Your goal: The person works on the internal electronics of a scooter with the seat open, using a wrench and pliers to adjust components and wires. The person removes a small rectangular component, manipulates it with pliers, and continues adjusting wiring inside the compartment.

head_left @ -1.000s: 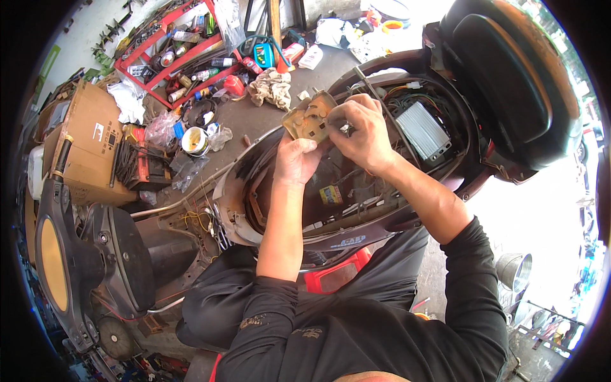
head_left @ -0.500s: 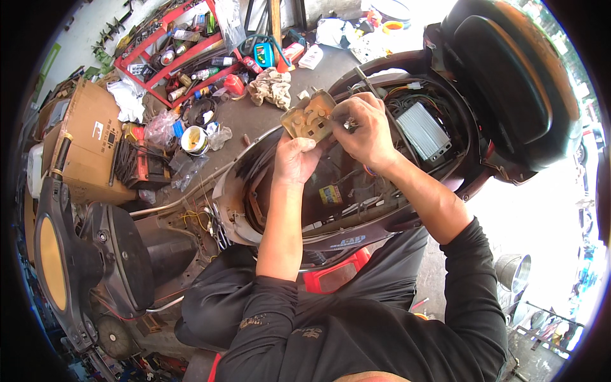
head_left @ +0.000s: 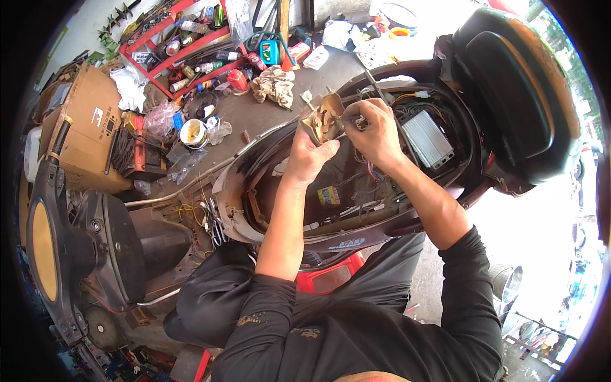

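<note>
My left hand (head_left: 305, 158) grips a rusty, yellowish-brown metal bracket (head_left: 327, 121) with cut-out holes and bent edges, its thumb along the near edge. Close against the bracket's right side, my right hand (head_left: 378, 135) is closed, with the fingers curled and pinched. Something small and metallic shows between those fingers, too small to name. Both hands are over the opened body of an electric scooter (head_left: 347, 240). Inside its bay lie loose wires, a yellow label (head_left: 329, 196) and, right of my right hand, a silver finned controller box (head_left: 428, 139).
The scooter's handlebar end (head_left: 60, 140) is at the left, and its raised black seat (head_left: 509, 83) at the upper right. Beyond it stand a red metal rack (head_left: 153, 73) of bottles and cans, a crumpled rag (head_left: 272, 85), a white tub (head_left: 193, 132) and a cardboard box (head_left: 86, 121).
The bracket has been tilted and turned in my left hand, moving slightly right. My right hand has shifted a little to the right with it, still closed.
</note>
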Tool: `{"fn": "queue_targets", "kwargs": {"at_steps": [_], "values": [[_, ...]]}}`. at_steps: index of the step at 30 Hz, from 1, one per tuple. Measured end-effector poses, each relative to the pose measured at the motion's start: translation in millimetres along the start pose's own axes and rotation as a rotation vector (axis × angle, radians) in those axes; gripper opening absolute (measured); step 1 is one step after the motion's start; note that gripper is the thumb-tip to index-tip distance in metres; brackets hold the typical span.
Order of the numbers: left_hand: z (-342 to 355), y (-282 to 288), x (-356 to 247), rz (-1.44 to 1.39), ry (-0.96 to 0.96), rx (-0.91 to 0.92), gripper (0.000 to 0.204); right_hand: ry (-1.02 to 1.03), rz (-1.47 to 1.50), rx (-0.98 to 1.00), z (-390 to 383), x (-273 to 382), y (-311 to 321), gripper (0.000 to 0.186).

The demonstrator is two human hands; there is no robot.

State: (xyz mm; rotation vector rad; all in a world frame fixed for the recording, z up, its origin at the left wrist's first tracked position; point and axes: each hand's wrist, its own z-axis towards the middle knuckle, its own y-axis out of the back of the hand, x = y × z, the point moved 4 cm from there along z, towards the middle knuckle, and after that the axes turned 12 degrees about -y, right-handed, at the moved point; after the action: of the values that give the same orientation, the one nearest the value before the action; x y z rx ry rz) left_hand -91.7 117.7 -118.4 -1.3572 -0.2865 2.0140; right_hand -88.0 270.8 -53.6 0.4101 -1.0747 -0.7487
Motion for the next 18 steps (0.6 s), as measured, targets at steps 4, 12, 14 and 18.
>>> {"fn": "queue_targets", "kwargs": {"at_steps": [4,12,14,18], "values": [[-0.3,1.8,1.9,-0.013,0.0,0.012,0.086,-0.014,0.021,0.024,-0.1,-1.5,-2.0,0.014],[-0.1,-1.8,-0.1,-0.011,-0.012,-0.005,0.087,-0.014,0.018,0.007,-0.2,-0.5,-1.1,0.013],[0.0,-1.3,0.8,-0.013,-0.015,-0.005,0.085,-0.001,0.03,0.004,1.0,-1.9,-1.1,0.012],[0.0,2.6,1.9,-0.038,0.001,-0.017,0.083,-0.004,0.039,0.003,0.6,-5.6,-2.7,0.015]]}}
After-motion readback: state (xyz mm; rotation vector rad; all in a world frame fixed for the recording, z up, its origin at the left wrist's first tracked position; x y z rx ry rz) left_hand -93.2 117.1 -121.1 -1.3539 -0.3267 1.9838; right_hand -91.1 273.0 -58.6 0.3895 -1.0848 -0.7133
